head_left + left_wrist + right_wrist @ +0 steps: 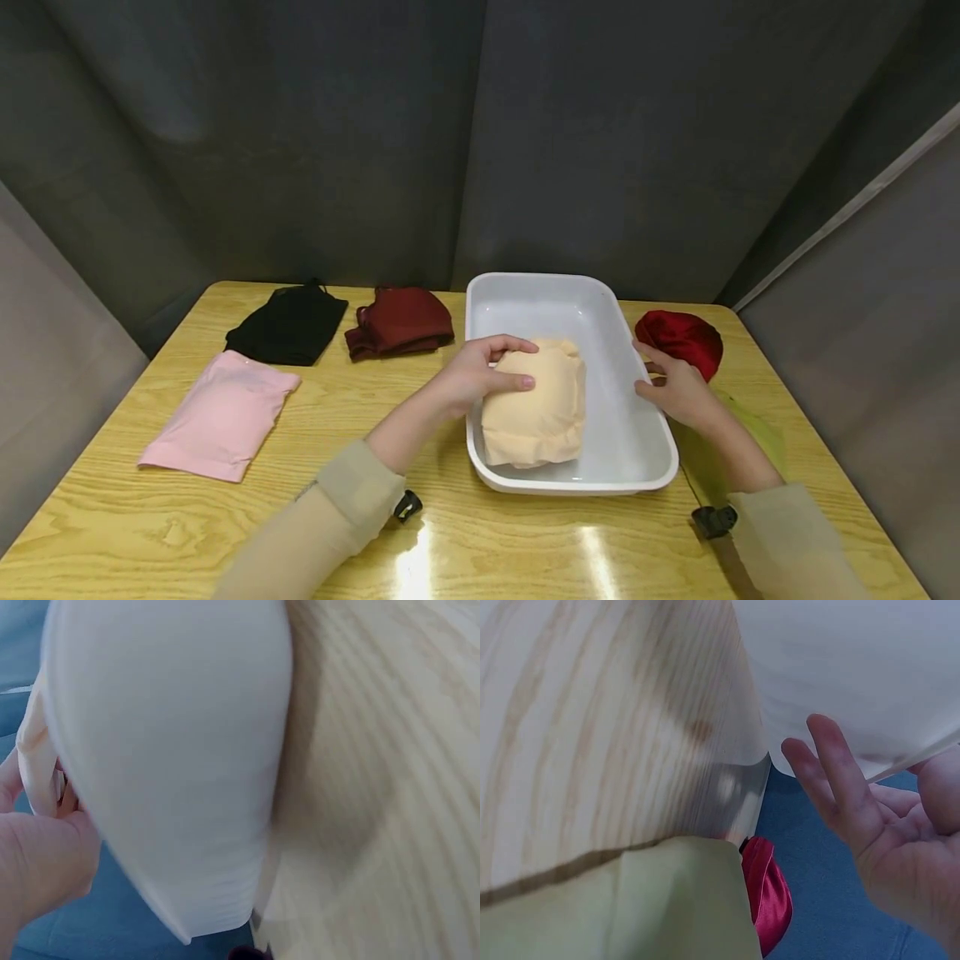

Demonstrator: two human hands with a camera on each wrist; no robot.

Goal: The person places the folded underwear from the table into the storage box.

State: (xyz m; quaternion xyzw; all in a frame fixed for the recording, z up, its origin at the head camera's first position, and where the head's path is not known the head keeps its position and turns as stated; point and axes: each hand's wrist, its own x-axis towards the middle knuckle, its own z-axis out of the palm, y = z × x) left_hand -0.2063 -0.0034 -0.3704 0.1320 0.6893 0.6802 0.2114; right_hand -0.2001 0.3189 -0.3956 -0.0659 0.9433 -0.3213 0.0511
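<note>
A cream folded padded bra top [542,408] lies in the left part of a white plastic basin [611,425]. My left hand [480,375] holds its left edge, thumb on top; the other fingers are partly hidden behind the cloth. In the left wrist view, a cream fold [34,746] shows above the basin's rim by the hand [45,855]. At the basin's right rim, my right hand [678,390] grips the edge. The right wrist view shows that hand [889,832] with two fingers along the outer wall and the thumb at the rim.
Left of the basin lie a pink padded top [221,415], a black garment [288,325] and a folded maroon bra [405,321]. To the right are a red satin garment [682,337] and a yellow-green cloth [701,458], partly under my right arm. Dark curtains [337,167] surround the wooden table [322,417].
</note>
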